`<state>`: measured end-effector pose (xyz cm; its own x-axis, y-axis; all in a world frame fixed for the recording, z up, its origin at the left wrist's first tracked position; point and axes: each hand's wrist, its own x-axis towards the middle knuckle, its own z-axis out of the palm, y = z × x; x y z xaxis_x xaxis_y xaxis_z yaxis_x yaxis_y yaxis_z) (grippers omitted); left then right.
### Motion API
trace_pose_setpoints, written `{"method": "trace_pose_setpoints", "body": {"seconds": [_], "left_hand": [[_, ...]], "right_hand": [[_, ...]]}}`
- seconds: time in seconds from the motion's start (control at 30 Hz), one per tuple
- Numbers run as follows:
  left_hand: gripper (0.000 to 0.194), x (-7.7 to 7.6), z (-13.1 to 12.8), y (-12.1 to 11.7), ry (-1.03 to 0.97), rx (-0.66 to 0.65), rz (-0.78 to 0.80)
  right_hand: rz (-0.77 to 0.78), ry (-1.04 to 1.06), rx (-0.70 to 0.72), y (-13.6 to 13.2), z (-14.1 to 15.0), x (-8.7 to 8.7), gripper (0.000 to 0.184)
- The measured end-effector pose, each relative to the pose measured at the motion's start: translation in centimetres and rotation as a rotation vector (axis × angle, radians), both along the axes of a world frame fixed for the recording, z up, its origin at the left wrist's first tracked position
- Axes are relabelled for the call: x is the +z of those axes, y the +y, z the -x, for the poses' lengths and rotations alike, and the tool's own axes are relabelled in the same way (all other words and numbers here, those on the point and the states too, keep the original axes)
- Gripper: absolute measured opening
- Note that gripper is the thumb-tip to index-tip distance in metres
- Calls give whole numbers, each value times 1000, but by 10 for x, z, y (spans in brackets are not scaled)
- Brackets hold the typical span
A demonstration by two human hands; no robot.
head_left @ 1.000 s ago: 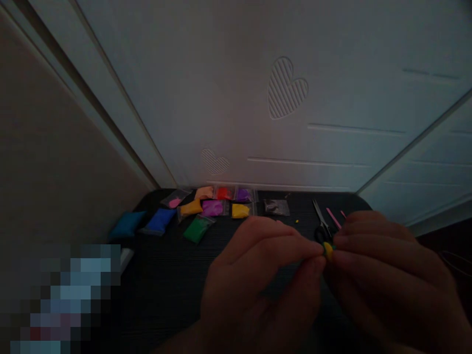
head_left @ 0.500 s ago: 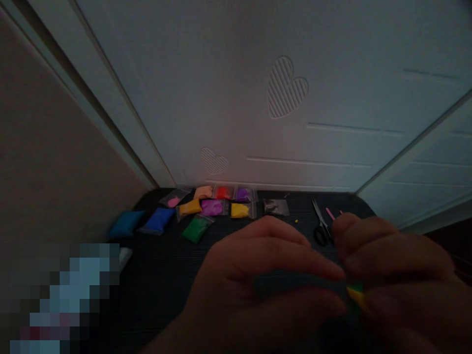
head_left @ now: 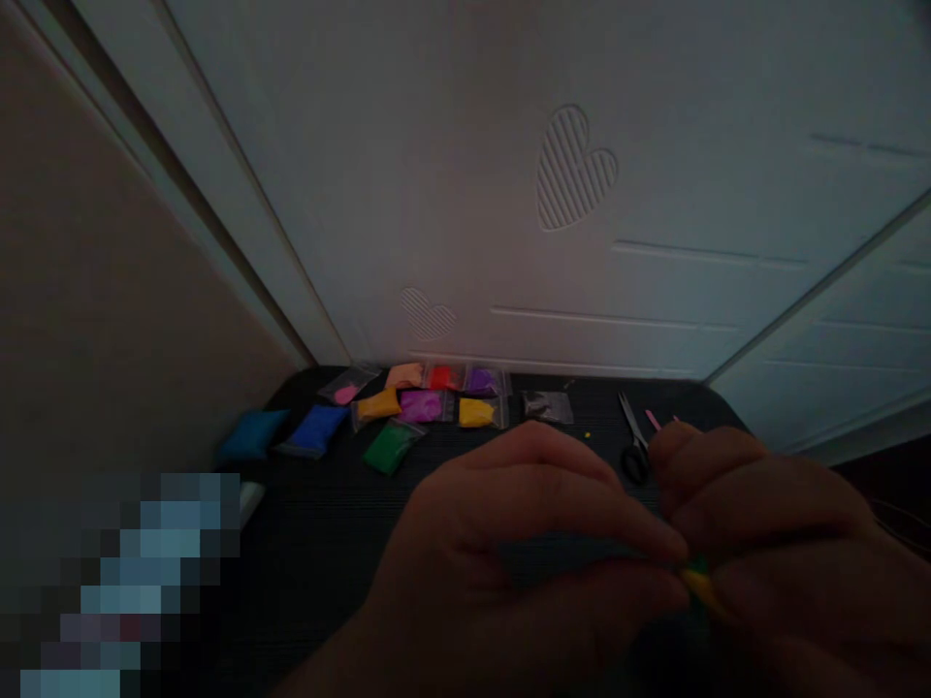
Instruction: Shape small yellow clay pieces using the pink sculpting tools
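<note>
A small green and yellow piece of modelling clay shows between my two hands at the lower right, mostly covered by fingers. My left hand reaches in from below, its thumb and index fingertip pinched on the near edge of the clay. On the other side, my right hand has its fingers closed around the same piece. Scissors with black handles lie just beyond the right fingers. Beside them, a pink stick-like tool is partly hidden by that hand.
On the dark table lie several clear bags of coloured clay, among them green, blue, yellow and black. A tiny yellow crumb sits near the scissors. A white panel with carved hearts rises behind.
My left thumb and index fingertips have come closer together on the clay. The right hand has shifted slightly left. The view has moved a little.
</note>
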<state>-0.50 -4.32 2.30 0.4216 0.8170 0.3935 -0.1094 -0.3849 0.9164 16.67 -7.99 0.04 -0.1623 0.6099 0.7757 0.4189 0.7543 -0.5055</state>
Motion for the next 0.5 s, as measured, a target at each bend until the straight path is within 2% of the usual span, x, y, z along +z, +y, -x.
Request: {"method": "trace_pose_setpoints", "body": {"seconds": [0.17,0.37,0.5], "left_hand": [[10,0,0,0,6,-17,-28],[6,-5,0,-2,3,46,-69],[6,-2,0,-1,22,10,-43]], "right_hand": [[-24,-23,-4,2,-1,-1,12],[-70,-28,-18,5,-2,-2,12],[-41,-62,11,5,-2,-1,11]]}}
